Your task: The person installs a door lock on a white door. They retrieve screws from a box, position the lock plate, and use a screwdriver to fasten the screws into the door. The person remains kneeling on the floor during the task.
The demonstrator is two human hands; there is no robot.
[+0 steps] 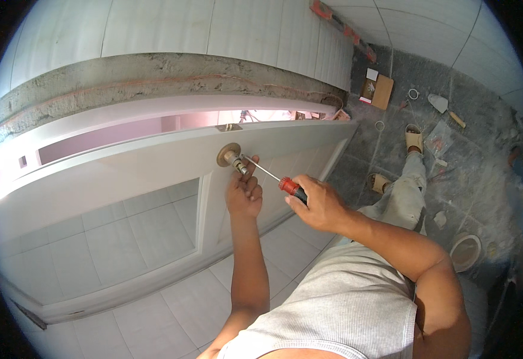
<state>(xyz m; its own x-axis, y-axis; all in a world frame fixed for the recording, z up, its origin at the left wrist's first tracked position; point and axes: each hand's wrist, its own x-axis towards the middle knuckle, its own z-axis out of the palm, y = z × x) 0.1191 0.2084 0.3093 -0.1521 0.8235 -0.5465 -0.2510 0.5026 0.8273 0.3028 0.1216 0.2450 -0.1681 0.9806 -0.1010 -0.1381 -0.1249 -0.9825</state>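
A white door (165, 158) stands ajar in front of me. On its face is a brass-coloured door lock (228, 153) with a round plate and a short metal shaft sticking out. My left hand (245, 196) is closed around the shaft from below, fingers curled beside it. In my right hand (322, 206) is a screwdriver (287, 186) with a red and black handle, gripped between thumb and fingers. Its thin blade slants up and left, the tip at the lock beside my left fingertips. Whether the tip sits in a screw is too small to tell.
A latch plate (229, 127) shows on the door's edge. Behind the door runs a rough cement strip (153, 75) below wall tiles. On the dusty floor lie an opened cardboard box (383, 91), a trowel (439, 103), a plastic bag (439, 139) and a round drain opening (466, 252).
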